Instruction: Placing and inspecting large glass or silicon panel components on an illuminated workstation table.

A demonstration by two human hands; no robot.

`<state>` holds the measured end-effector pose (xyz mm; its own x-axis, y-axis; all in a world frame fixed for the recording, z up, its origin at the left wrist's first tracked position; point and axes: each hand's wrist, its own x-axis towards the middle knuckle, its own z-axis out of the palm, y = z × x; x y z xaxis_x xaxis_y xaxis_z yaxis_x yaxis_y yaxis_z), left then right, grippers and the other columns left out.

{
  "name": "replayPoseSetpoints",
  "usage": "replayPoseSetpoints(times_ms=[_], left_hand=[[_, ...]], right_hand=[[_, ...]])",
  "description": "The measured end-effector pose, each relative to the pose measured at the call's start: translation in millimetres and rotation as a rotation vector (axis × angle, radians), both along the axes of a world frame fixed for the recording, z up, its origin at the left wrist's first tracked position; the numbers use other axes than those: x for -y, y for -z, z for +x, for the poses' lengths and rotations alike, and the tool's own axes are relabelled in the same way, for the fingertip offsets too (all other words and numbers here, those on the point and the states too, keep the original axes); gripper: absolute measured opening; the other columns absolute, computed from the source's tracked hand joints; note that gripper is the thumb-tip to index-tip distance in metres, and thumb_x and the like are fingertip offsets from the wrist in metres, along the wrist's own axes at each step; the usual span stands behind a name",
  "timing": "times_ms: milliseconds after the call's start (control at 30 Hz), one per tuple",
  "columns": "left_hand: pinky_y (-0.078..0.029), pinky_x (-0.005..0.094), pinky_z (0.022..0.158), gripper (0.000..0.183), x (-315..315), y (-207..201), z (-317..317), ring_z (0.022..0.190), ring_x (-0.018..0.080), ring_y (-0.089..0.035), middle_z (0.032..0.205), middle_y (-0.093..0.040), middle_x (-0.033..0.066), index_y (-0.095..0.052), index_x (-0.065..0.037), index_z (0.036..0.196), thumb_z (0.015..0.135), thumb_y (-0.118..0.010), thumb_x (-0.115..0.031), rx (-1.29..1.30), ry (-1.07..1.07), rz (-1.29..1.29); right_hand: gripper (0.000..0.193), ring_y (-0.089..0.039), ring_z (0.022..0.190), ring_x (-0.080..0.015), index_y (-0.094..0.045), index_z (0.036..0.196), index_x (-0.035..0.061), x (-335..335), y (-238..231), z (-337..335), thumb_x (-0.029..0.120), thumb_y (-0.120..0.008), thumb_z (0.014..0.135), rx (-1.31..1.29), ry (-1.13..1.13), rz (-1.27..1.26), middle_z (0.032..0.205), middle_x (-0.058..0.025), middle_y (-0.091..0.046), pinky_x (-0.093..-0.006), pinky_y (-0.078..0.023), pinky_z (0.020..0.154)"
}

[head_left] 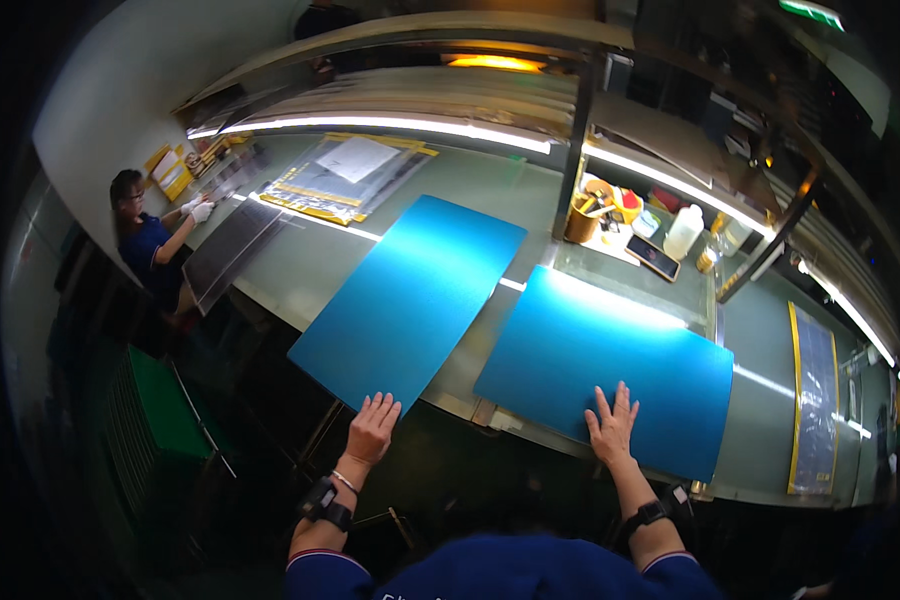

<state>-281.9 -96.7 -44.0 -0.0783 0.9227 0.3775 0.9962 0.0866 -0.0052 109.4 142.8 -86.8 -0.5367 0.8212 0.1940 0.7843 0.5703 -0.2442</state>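
Two smooth blue rectangular sheets lie at angles to each other on a long worktable. The left blue sheet reaches over the table's front edge. At its near right corner is my left hand, fingers close together on top and thumb hidden, closed on the edge. The right blue sheet lies close beside it, a strip of table showing between them. My right hand rests open on that sheet near its front edge, fingers spread and palm down.
A co-worker in white gloves stands at the far left by a dark panel. Yellow-edged clear sheets lie at the back. Under the lit shelf are a tool cup, a phone and a white bottle. A yellow-edged panel lies right.
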Motion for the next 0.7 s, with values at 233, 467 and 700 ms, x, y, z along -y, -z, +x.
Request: replayPoseSetpoints(times_ms=[233,467,700], left_hand=[[-0.051,0.0253,0.068,0.012,82.1,-147.0,-61.4,0.074,0.0139,-0.063,0.083,-0.065,0.0064,-0.065,0.002,0.093,0.081,-0.066,-0.001,0.529,-0.501,0.919],[-0.052,0.0297,0.078,0.026,147.3,-29.6,14.2,0.087,0.0165,-0.062,0.093,-0.062,0.0057,-0.055,-0.006,0.101,0.078,-0.063,0.004,2.179,-0.668,1.042],[-0.052,0.0360,0.078,0.027,111.9,-0.1,92.9,0.092,0.0208,-0.061,0.109,-0.059,0.0051,-0.049,-0.014,0.118,0.093,-0.054,-0.022,2.658,-0.187,0.360]], right_hand=[[0.046,-0.038,0.127,-0.0367,-0.046,0.131,0.0027,35.9,-34.3,-19.0,0.016,-0.057,0.089,-0.603,0.195,-0.127,0.141,-0.0235,-0.031,-0.0419,-0.033,0.104],[0.039,-0.042,0.124,-0.0339,-0.052,0.124,0.0021,82.6,-99.7,-103.9,0.011,-0.058,0.087,-0.735,-0.031,-0.159,0.134,-0.0202,-0.043,-0.0419,-0.034,0.102],[0.050,-0.048,0.117,-0.0421,-0.056,0.119,0.0009,194.3,-105.0,-188.0,0.030,-0.067,0.080,-0.079,-0.602,-0.264,0.128,-0.0262,-0.048,-0.0457,-0.038,0.100]])
